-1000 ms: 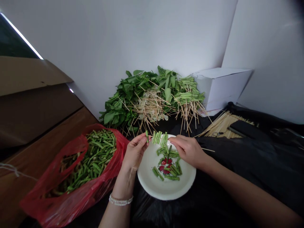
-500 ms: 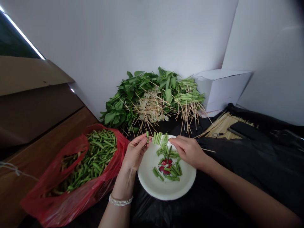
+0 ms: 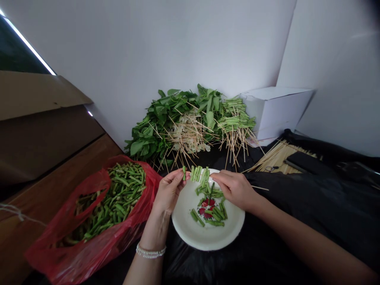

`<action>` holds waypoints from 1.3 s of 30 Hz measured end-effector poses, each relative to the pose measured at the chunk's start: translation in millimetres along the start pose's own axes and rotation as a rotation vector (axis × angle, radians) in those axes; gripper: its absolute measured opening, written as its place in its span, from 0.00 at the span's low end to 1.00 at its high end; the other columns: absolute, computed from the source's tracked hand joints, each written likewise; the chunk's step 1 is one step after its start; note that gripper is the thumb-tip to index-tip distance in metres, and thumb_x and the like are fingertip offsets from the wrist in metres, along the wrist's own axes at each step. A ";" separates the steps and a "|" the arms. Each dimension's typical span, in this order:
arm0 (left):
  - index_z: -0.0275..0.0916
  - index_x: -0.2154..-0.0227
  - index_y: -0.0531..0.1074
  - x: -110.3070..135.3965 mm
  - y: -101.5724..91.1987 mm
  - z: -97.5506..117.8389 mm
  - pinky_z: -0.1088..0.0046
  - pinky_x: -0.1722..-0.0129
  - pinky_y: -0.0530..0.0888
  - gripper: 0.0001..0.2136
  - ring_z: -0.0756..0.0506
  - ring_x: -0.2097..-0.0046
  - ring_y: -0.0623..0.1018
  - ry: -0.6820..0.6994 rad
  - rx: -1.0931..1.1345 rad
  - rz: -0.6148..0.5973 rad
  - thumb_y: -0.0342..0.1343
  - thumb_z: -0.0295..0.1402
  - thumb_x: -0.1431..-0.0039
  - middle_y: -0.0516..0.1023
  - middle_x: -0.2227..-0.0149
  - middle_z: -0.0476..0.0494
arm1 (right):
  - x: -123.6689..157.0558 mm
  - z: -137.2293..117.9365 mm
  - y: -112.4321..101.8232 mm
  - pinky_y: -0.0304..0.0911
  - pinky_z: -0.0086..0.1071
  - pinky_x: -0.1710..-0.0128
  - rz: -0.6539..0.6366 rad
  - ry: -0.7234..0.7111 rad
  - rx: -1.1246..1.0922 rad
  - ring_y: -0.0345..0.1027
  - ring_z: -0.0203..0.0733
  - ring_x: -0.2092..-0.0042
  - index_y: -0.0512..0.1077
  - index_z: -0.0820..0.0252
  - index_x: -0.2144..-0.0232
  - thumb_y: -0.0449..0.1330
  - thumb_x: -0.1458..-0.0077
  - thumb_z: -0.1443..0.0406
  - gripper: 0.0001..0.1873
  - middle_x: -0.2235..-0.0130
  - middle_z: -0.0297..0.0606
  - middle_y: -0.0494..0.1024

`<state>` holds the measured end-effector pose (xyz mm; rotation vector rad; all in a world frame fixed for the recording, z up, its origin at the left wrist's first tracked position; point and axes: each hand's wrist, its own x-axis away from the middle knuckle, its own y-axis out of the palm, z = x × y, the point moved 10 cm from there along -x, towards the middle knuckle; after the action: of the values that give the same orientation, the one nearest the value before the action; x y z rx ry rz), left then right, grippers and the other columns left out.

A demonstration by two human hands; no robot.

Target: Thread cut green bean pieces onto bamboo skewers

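Observation:
My left hand [image 3: 170,190] pinches a thin wooden skewer threaded with green bean pieces [image 3: 197,173], which runs across the far rim of the plate. My right hand [image 3: 235,189] holds the skewer's other side, its fingertips among the bean pieces. Directly below both hands lies a white plate [image 3: 190,227] with a red flower pattern, holding several loose cut bean pieces [image 3: 214,215]. A pearl bracelet [image 3: 151,251] circles my left wrist.
A red plastic bag [image 3: 53,253] full of cut beans sits left of the plate on a wooden surface [image 3: 97,162]. Behind stand leafy greens and bundled skewers [image 3: 190,130], and a white box [image 3: 276,113]. Loose skewers [image 3: 277,158] and scissors lie on black plastic sheeting [image 3: 297,217].
Both hands stay over the plate's far rim, holding the skewer with only slight shifts. The bag, plate and piles show no real change.

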<state>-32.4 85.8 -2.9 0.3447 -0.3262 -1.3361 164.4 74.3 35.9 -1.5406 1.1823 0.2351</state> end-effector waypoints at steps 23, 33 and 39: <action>0.35 0.71 0.80 2.4 -0.1 -11.2 0.72 0.66 0.76 0.14 0.49 0.71 0.80 -0.053 -0.073 0.015 0.73 0.32 0.63 0.83 0.72 0.44 | 0.3 -1.0 4.5 0.64 0.28 0.63 -0.045 -0.019 0.042 0.70 0.36 0.64 0.74 0.57 0.57 0.49 0.40 0.72 0.16 0.66 0.38 0.77; 0.37 0.65 0.80 8.0 16.1 -9.7 0.77 0.67 0.75 0.17 0.50 0.70 0.79 -0.036 -0.188 -0.093 0.73 0.34 0.61 0.82 0.69 0.45 | -1.0 0.3 2.3 0.65 0.29 0.59 -0.016 0.001 -0.064 0.71 0.37 0.61 0.73 0.58 0.55 0.49 0.39 0.72 0.16 0.62 0.39 0.77; 0.36 0.68 0.78 7.5 16.0 -8.7 0.79 0.75 0.72 0.13 0.51 0.76 0.77 -0.018 -0.221 -0.100 0.71 0.33 0.58 0.81 0.74 0.47 | -5.2 1.5 4.2 0.63 0.29 0.59 -0.036 0.000 0.040 0.70 0.37 0.61 0.71 0.59 0.53 0.48 0.37 0.70 0.15 0.62 0.38 0.76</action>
<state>-13.1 82.0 -3.7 0.1660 -0.1754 -1.4587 159.4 79.0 36.3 -1.5261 1.1514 0.1864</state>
